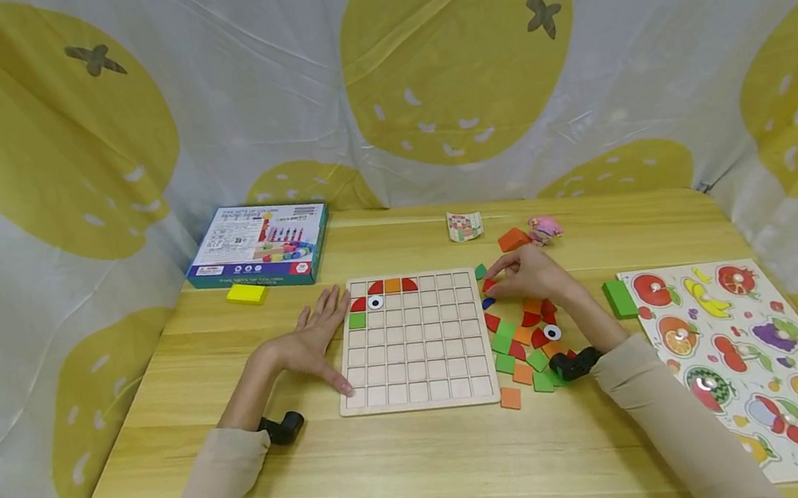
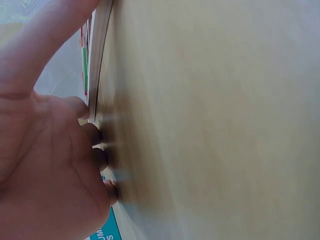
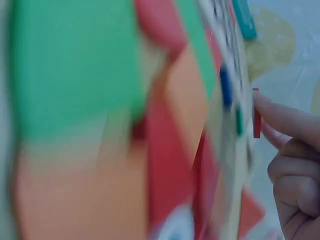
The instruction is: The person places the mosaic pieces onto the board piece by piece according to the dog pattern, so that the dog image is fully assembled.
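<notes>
A wooden grid board [image 1: 415, 344] lies flat on the table. Along its top left cells sit red quarter-round pieces [image 1: 410, 284], an orange square [image 1: 392, 285], a white eye piece [image 1: 375, 303] and a green square [image 1: 357, 320]. My left hand [image 1: 309, 343] is spread at the board's left edge, thumb on the lower left corner, fingers near the upper left. Just past the board's upper right side, my right hand [image 1: 529, 275] pinches a small red piece [image 3: 257, 114] between thumb and index finger, above the loose pieces; its full outline is hidden.
Loose green, orange and red pieces [image 1: 504, 332] lie right of the board, with another eye piece [image 1: 552, 333]. A fruit puzzle board [image 1: 747, 338] and green block [image 1: 619, 300] are farther right. Behind stand a boxed set [image 1: 258, 246], yellow block [image 1: 247, 294], pattern card [image 1: 465, 226] and pink figure [image 1: 544, 229].
</notes>
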### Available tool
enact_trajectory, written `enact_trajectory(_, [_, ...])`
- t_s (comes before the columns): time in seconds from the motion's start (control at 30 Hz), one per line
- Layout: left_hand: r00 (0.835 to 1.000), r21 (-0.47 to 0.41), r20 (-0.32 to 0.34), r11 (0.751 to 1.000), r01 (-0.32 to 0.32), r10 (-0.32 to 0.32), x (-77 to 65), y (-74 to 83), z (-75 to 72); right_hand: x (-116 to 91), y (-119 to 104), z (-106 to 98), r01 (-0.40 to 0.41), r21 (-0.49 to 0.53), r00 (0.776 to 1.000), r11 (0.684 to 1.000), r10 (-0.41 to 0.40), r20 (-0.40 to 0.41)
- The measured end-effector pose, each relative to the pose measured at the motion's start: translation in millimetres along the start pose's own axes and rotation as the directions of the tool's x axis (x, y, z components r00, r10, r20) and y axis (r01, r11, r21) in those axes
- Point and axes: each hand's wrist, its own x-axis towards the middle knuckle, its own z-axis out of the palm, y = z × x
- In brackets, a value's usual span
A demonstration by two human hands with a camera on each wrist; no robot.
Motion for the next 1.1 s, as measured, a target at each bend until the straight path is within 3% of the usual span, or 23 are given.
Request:
enact_trajectory(0.1, [1.0, -0.004, 0.001, 1.0, 0.002, -0.002, -0.2, -0.7, 0.0, 3, -26, 22, 0.049, 0.015, 0.998, 0.999, -0.05, 0.032])
enact_trajectory(0.3, [1.0, 0.001, -0.002, 1.0, -0.008, 0.008, 2.3, -1.0, 1.1, 20, -81, 86, 0.108, 0.061, 0.986, 0.992, -0.115, 0.119])
enact_trajectory(0.53, [1.0, 0.007, 0.003, 1.0, -0.022, 0.022, -0.9, 0.5, -0.4, 37, -112, 146, 0.17, 0.044, 0.976, 0.984, -0.174, 0.13])
enact_trajectory(0.67, [1.0, 0.005, 0.0, 1.0, -0.03, 0.03, -1.5, -0.9, 0.1, 40, -118, 157, 0.165, 0.015, 0.979, 0.986, -0.165, 0.119])
enact_trajectory(0.87, [1.0, 0.012, 0.004, 1.0, -0.018, 0.018, -1.0, -0.3, -0.5, 41, -119, 159, 0.117, 0.005, 0.987, 0.993, -0.117, 0.113])
enact_trajectory(1.1, [1.0, 0.002, -0.002, 1.0, -0.031, 0.031, -0.7, -2.6, 0.8, 46, -117, 163, 0.142, -0.011, 0.986, 0.99, -0.14, 0.094])
